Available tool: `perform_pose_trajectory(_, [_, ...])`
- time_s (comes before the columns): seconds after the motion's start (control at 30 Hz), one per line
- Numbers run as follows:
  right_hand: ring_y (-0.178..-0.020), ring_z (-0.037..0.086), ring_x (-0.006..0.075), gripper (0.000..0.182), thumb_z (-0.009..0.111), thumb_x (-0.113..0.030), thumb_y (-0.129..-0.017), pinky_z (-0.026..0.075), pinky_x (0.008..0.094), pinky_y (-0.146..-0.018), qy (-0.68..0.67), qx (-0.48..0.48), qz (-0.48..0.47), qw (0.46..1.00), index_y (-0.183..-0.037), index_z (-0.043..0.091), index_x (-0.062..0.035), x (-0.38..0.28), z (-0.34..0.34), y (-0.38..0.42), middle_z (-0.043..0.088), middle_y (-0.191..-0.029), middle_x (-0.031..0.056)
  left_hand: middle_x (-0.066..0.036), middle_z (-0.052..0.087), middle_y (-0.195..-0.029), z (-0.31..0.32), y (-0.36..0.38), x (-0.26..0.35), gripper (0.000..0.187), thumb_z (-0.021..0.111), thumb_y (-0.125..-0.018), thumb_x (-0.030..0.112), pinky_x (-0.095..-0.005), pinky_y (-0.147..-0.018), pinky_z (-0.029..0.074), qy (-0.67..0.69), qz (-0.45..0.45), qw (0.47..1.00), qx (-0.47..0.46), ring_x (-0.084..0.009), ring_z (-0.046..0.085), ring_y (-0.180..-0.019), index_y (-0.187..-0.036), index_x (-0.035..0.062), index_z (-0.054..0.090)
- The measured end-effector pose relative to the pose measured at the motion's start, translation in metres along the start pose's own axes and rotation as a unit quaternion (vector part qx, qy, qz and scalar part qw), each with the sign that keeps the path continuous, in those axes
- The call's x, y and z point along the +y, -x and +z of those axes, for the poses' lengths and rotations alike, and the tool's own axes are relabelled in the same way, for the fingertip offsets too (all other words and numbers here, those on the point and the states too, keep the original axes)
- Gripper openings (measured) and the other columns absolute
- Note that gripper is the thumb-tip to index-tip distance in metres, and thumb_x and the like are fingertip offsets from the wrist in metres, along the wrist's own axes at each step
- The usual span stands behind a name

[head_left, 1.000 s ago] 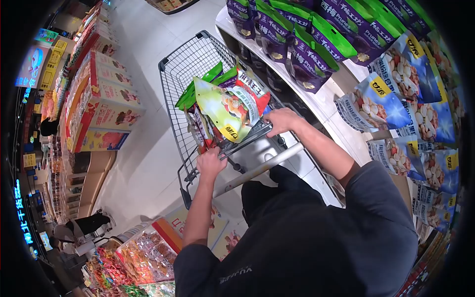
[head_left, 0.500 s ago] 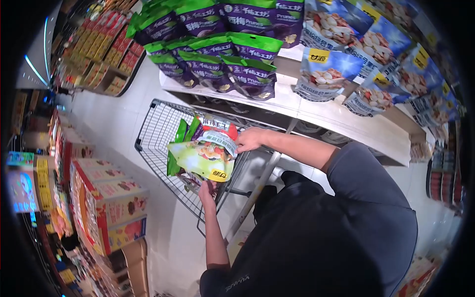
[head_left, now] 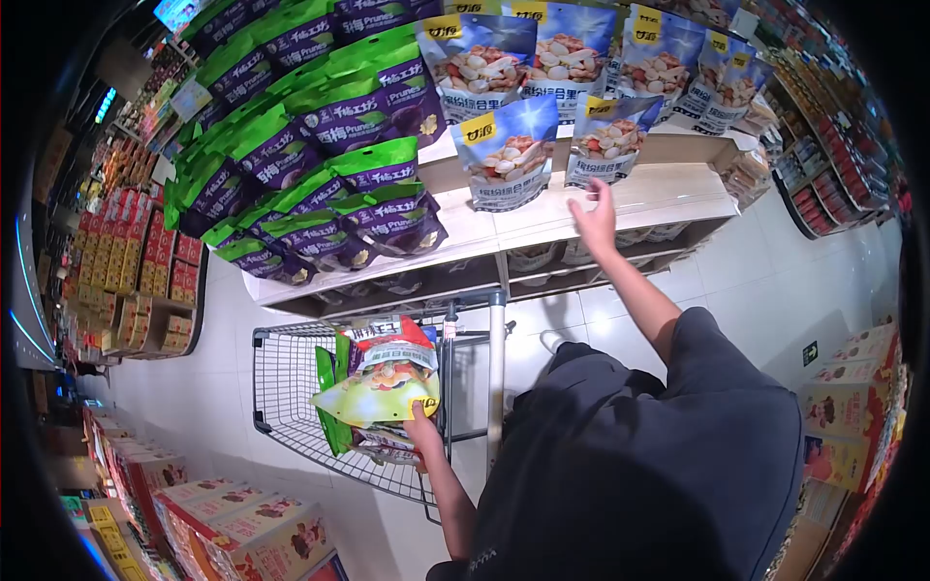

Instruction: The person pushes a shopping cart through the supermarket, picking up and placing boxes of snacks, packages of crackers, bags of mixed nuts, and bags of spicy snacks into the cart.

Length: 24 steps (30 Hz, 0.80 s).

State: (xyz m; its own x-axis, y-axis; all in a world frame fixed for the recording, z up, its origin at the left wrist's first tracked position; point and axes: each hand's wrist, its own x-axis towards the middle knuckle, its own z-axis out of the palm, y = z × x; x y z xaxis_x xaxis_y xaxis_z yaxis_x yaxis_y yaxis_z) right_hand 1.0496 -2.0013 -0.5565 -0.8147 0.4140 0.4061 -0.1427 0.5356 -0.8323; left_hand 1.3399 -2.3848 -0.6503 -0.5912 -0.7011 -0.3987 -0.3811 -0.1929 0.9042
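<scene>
The left hand [head_left: 422, 426] is gripping a bundle of glossy snack pouches [head_left: 383, 395], a yellow-green one in front and a red-topped one behind, holding them against the near rim of the grey wire shopping cart [head_left: 281, 387]. The cart is standing on the pale tiled floor [head_left: 775, 281], just beside the white wooden display shelf [head_left: 484, 232]. Farther off, the right hand [head_left: 595, 215] is reaching over the shelf with fingers spread wide and holding nothing, just below a blue nut-mix bag [head_left: 606, 137]. Purple prune bags with green tops [head_left: 320, 126] are filling the shelf's left part.
</scene>
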Motion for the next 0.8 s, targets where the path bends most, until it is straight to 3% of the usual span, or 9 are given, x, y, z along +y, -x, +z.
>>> perform_pose_trajectory(0.07, [-0.116, 0.052, 0.0349, 0.067, 0.077, -0.02, -0.073, 0.043, 0.0394, -0.096, 0.134, 0.107, 0.046, 0.984, -0.128, 0.045, 0.0007, 0.048, -0.024, -0.041, 0.053, -0.122, 0.0192, -0.015, 0.063, -0.103, 0.003, 0.007, 0.007, 0.034, 0.055, -0.095, 0.02, -0.0318, -0.065, 0.053, -0.027, 0.024, 0.999, 0.02, -0.0213, 0.063, -0.082, -0.112, -0.0097, 0.056])
perform_pose_trajectory(0.1, [-0.109, 0.058, 0.0322, 0.053, 0.075, -0.022, -0.075, 0.047, 0.0396, -0.09, 0.133, 0.107, 0.044, 0.984, -0.119, 0.054, -0.0014, 0.05, -0.032, -0.056, 0.06, -0.115, 0.0184, -0.016, 0.063, -0.102, 0.005, 0.008, 0.012, 0.033, 0.055, -0.095, 0.019, -0.0318, -0.065, 0.053, -0.037, 0.037, 0.998, 0.026, -0.0213, 0.064, -0.082, -0.11, -0.0102, 0.057])
perform_pose_trajectory(0.17, [-0.096, 0.064, 0.0287, 0.034, 0.069, -0.023, -0.079, 0.05, 0.04, -0.082, 0.085, -0.115, 0.104, 0.984, -0.107, 0.063, -0.0052, 0.045, -0.035, -0.073, 0.067, -0.102, 0.0134, -0.016, 0.064, -0.099, 0.002, 0.004, 0.008, 0.032, 0.055, -0.095, 0.019, -0.0334, -0.071, 0.052, -0.016, 0.005, 0.999, 0.03, -0.0219, 0.063, -0.082, -0.107, -0.011, 0.058])
perform_pose_trajectory(0.2, [-0.085, 0.067, 0.0282, 0.021, 0.063, -0.022, -0.082, 0.052, 0.0406, -0.074, 0.108, -0.16, -0.033, 0.981, -0.098, 0.067, -0.0084, 0.049, -0.02, -0.071, 0.07, -0.09, 0.0088, -0.016, 0.064, -0.1, -0.003, -0.003, 0.0, 0.033, 0.055, -0.095, 0.019, -0.034, -0.072, 0.051, -0.035, 0.01, 0.998, 0.048, -0.0222, 0.062, -0.082, -0.108, -0.0111, 0.058])
perform_pose_trajectory(0.27, [-0.101, 0.063, 0.029, 0.032, 0.059, -0.012, -0.082, 0.049, 0.0398, -0.087, 0.154, -0.303, -0.165, 0.926, -0.113, 0.064, -0.0091, 0.049, 0.001, -0.073, 0.066, -0.108, 0.0124, -0.016, 0.064, -0.1, -0.002, -0.008, 0.0, 0.033, 0.056, -0.095, 0.019, -0.0346, -0.074, 0.051, -0.069, 0.023, 0.996, 0.054, -0.0225, 0.062, -0.083, -0.108, -0.0113, 0.058])
perform_pose_trajectory(0.33, [-0.112, 0.057, 0.0349, 0.054, 0.055, -0.006, -0.081, 0.046, 0.0403, -0.095, 0.083, -0.318, -0.055, 0.943, -0.134, 0.048, -0.0079, 0.065, 0.031, -0.086, 0.057, -0.126, 0.0183, -0.016, 0.064, -0.1, -0.003, -0.003, 0.003, 0.033, 0.057, -0.094, 0.019, -0.0354, -0.075, 0.05, -0.037, 0.053, 0.994, 0.087, -0.0224, 0.062, -0.084, -0.107, -0.0115, 0.058])
perform_pose_trajectory(0.43, [-0.113, 0.057, 0.0364, 0.06, 0.054, -0.006, -0.082, 0.045, 0.0413, -0.096, 0.006, -0.239, 0.071, 0.968, -0.14, 0.04, -0.0079, 0.097, 0.047, -0.11, 0.056, -0.128, 0.0205, -0.016, 0.064, -0.099, -0.01, -0.001, 0.0, 0.033, 0.056, -0.094, 0.018, -0.0348, -0.074, 0.05, -0.005, 0.097, 0.993, 0.062, -0.0217, 0.062, -0.083, -0.107, -0.0117, 0.058])
perform_pose_trajectory(0.63, [-0.114, 0.054, 0.0395, 0.067, 0.055, -0.009, -0.084, 0.044, 0.0467, -0.095, 0.078, -0.23, 0.039, 0.969, -0.145, 0.03, -0.012, 0.128, 0.002, -0.123, 0.056, -0.124, 0.0218, -0.015, 0.065, -0.089, 0.009, 0.022, 0.023, 0.024, 0.054, -0.09, 0.01, -0.0334, -0.061, 0.053, 0.007, 0.141, 0.984, 0.104, -0.0204, 0.063, -0.068, -0.097, -0.0125, 0.061])
perform_pose_trajectory(0.8, [-0.115, 0.054, 0.0372, 0.066, 0.056, -0.01, -0.084, 0.045, 0.0463, -0.094, 0.125, -0.212, 0.083, 0.966, -0.145, 0.031, -0.0184, 0.146, -0.037, -0.136, 0.054, -0.127, 0.0198, -0.013, 0.063, -0.087, -0.004, 0.015, 0.012, 0.023, 0.051, -0.091, 0.008, -0.0323, -0.064, 0.052, -0.009, 0.152, 0.983, 0.099, -0.0198, 0.062, -0.071, -0.098, -0.0122, 0.059])
